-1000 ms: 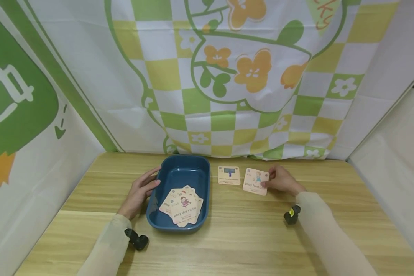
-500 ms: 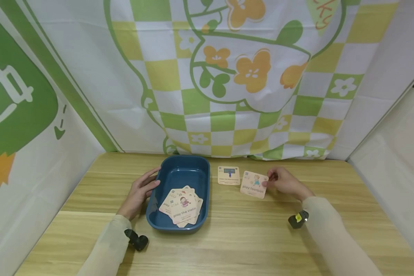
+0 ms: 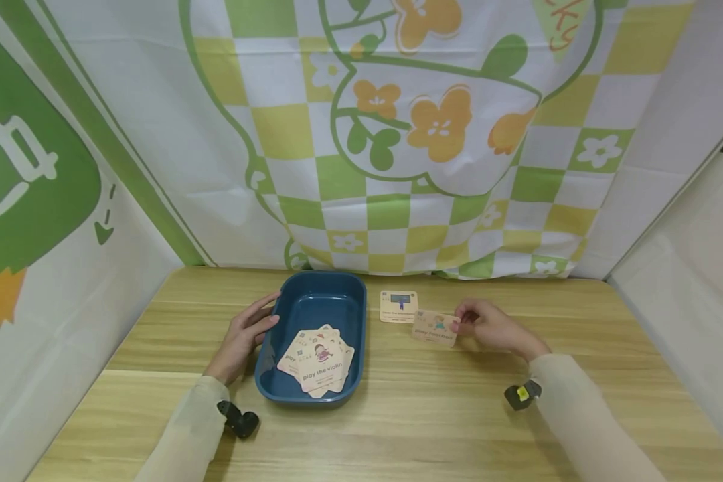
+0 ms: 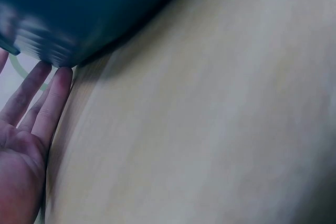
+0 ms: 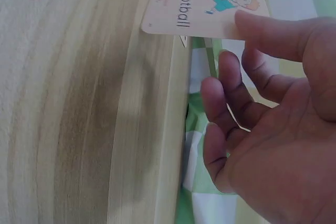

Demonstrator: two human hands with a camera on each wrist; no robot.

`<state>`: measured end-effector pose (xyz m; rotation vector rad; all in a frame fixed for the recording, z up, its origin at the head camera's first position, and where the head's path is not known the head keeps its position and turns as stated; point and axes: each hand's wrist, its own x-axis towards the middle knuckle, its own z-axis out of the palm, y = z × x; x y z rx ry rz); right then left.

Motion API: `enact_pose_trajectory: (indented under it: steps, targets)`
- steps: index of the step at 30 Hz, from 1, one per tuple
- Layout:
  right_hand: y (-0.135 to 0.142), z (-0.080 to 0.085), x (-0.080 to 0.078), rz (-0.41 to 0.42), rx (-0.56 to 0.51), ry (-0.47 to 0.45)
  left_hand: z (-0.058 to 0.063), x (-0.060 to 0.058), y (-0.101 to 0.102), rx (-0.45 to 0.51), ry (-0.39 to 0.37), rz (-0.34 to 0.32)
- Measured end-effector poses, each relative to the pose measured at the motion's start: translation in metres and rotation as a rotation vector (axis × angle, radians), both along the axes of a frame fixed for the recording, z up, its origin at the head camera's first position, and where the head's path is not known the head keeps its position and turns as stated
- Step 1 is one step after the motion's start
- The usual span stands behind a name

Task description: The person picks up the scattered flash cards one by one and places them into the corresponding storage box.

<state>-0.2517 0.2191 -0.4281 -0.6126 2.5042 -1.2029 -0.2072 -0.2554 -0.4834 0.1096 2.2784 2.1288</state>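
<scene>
A "play football" picture card (image 3: 435, 329) is pinched at its right edge between the thumb and index finger of my right hand (image 3: 491, 328). In the right wrist view this card (image 5: 210, 1) is off the table, and the other fingers are loosely bent below it. My left hand (image 3: 246, 340) rests against the left side of a dark blue tray (image 3: 361, 335). Its fairly straight fingers (image 4: 52, 106) touch the outer wall in the left wrist view. Several cards lie overlapped in the tray's near end, a "play the violin" card (image 3: 322, 365) on top.
Another card (image 3: 399, 306), showing a figure at a blackboard, lies on the wooden table (image 3: 410, 428) right of the tray, partly behind the held card. A checked fabric (image 3: 385, 221) hangs along the table's back edge.
My right hand has lifted the football card from the table, shifted it left toward the blackboard card and tilted it flatter to the view. The left hand and tray stay put.
</scene>
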Motion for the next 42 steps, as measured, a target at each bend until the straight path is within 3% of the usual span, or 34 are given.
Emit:
enact_pose_trajectory:
  steps: [8, 14, 29, 42]
  targets:
    - [-0.008, -0.003, 0.003, -0.066, 0.016, 0.165, -0.001, 0.0, 0.0, -0.003, -0.001, -0.003]
    - [-0.012, -0.002, 0.007, -0.132, 0.015, 0.205, -0.001, -0.001, -0.001, -0.005, 0.001, -0.002]
    - [-0.017, -0.002, 0.009, -0.165, -0.018, 0.242, -0.001, -0.001, 0.0, -0.011, -0.006, 0.004]
    - [-0.026, 0.014, 0.016, -0.233, -0.061, 0.222, -0.002, -0.001, 0.0, -0.009, -0.009, 0.012]
